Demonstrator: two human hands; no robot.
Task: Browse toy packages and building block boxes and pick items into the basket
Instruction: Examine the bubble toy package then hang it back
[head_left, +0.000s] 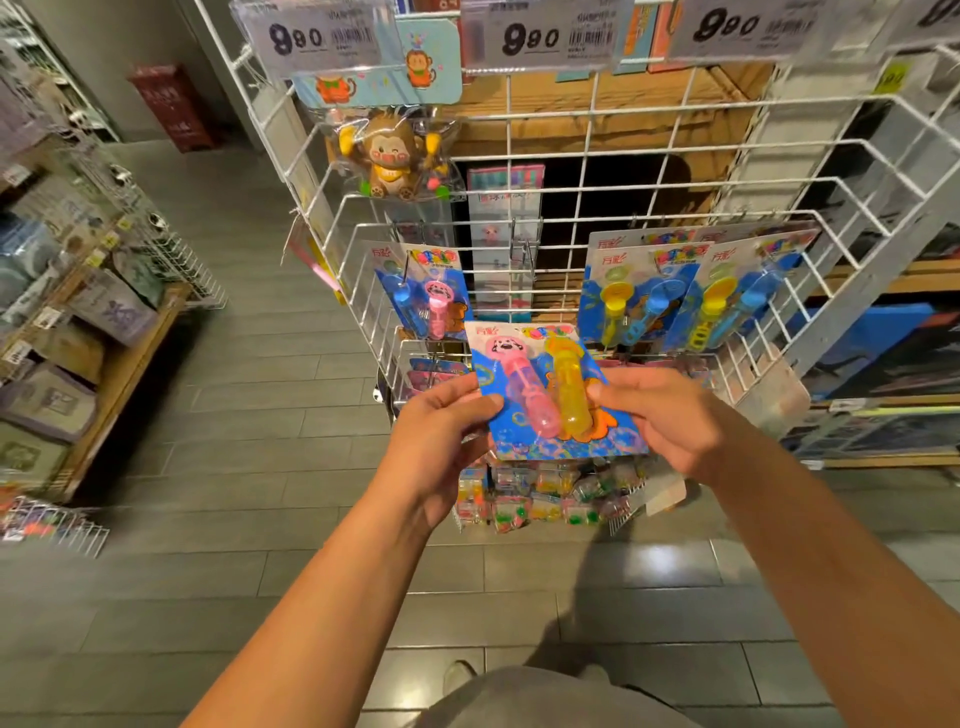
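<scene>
Bubble-wand blister pack (550, 389), a blue card carrying one pink tube and one yellow tube, is held up in front of a white wire display rack (587, 171), just below its hanging rows. It is pinched at its left edge by the left hand (441, 441), thumb laid on the card face, and at its right edge by the right hand (670, 421), fingers curled round the side. On the rack, a similar pack with blue and pink wands (421, 296) is hung at left, and two packs with yellow and blue wands (691, 291) at right. A monkey toy in clear packaging (392, 150) is hung higher up, under price tags reading 9.90 (535, 36). Small bagged toys (545, 499) are seen in a lower tray.
</scene>
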